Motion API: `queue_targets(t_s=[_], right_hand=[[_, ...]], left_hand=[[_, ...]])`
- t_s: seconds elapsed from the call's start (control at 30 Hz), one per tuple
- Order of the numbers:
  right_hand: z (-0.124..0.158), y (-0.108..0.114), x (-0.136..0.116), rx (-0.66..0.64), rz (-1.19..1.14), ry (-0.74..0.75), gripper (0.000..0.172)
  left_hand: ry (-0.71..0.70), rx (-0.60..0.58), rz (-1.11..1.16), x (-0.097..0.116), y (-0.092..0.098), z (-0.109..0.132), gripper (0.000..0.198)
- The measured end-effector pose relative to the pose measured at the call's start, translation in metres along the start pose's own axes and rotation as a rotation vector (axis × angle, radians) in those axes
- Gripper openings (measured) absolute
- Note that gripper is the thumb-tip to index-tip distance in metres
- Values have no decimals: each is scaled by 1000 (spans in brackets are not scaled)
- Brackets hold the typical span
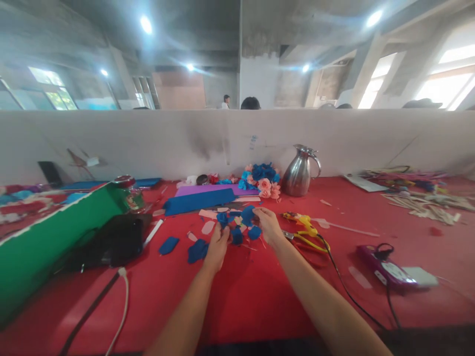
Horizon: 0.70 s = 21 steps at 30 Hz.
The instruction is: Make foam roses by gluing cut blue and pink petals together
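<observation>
At centre frame, my left hand (pixel 218 242) pinches a part-built-looking blue flower (pixel 222 218), right hand (pixel 269 226) a blue petal (pixel 247 216), both closed; blue pieces (pixel 198 250) lie unattached, flower bunch (pixel 264 183) above looks finished.

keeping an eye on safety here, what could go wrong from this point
The yellow glue gun lies close beside the right hand; if its tip is hot, a brush against it might burn. Loose blue petals lie near the left hand and could get creased or swept aside.
</observation>
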State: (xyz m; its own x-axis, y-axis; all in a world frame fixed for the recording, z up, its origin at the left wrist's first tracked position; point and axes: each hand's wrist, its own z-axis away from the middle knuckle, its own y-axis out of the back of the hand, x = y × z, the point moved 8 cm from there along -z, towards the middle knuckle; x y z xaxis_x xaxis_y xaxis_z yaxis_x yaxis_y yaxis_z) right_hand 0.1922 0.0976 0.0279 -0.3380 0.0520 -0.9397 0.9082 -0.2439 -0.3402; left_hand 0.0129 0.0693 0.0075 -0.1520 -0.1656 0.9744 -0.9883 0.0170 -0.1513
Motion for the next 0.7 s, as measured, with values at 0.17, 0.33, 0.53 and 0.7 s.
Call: queue_targets(t_s=[0.17, 0.33, 0.53, 0.7], right_hand=[[-7, -5, 0, 0, -96, -13, 27], [-9, 15, -7, 48, -153, 5, 27], [-11, 26, -9, 95, -184, 24, 26], [-3, 21, 3, 83, -191, -16, 28]], left_hand=[[80, -46, 101, 5, -7, -7, 39], [138, -212, 132, 21, -35, -16, 37], [168, -182, 116, 12, -36, -32, 32], [203, -52, 140, -10, -19, -35, 31]])
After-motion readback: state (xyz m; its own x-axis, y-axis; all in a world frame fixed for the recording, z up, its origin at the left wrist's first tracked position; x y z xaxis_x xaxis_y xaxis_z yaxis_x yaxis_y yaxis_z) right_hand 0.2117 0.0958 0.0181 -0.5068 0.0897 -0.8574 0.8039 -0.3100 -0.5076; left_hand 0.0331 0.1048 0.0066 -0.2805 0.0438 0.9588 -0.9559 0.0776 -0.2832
